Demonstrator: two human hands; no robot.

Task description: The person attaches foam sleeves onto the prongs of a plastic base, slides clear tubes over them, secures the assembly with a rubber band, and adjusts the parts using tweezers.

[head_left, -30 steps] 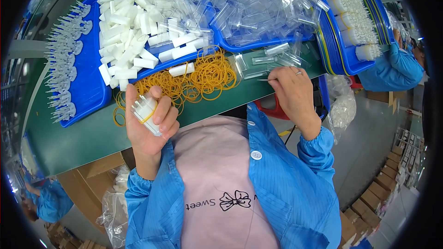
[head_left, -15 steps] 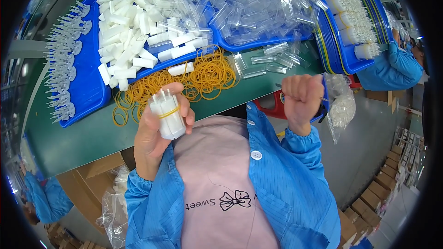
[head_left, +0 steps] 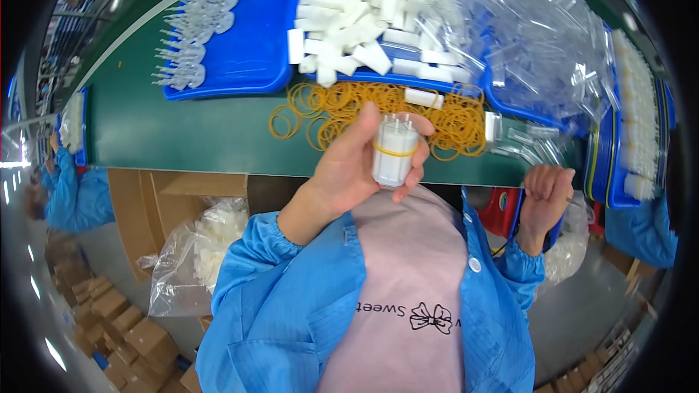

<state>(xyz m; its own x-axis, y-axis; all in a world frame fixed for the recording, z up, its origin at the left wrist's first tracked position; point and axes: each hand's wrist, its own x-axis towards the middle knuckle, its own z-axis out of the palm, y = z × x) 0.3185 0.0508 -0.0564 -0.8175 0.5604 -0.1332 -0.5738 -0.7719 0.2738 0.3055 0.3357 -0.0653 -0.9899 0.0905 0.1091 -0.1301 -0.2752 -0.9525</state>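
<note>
My left hand [head_left: 336,166] is wrapped round a bundle of white blocks [head_left: 394,165] at the near edge of the green table. Clear prongs stick up from the top of the bundle, and a yellow rubber band [head_left: 388,151] circles it. Right behind the hand lies a heap of yellow rubber bands [head_left: 460,118], with one loose white block [head_left: 424,98] on it. Off to the right, my right hand [head_left: 545,195] is closed in a fist beside the table edge. A thin tool pokes out past its fingers; its kind is not clear.
A blue tray [head_left: 255,54] holds rows of clear pronged pieces [head_left: 188,47] and a pile of white blocks [head_left: 349,11]. Further right are clear plastic tubes [head_left: 539,40] and stacked trays [head_left: 601,164]. Below stand a cardboard box [head_left: 135,211] and a red stool [head_left: 499,207].
The view has swung, so the table and trays sit further right in it. My left hand still grips the bundle, now more upright. My right hand stays closed, further from the bundle's level.
</note>
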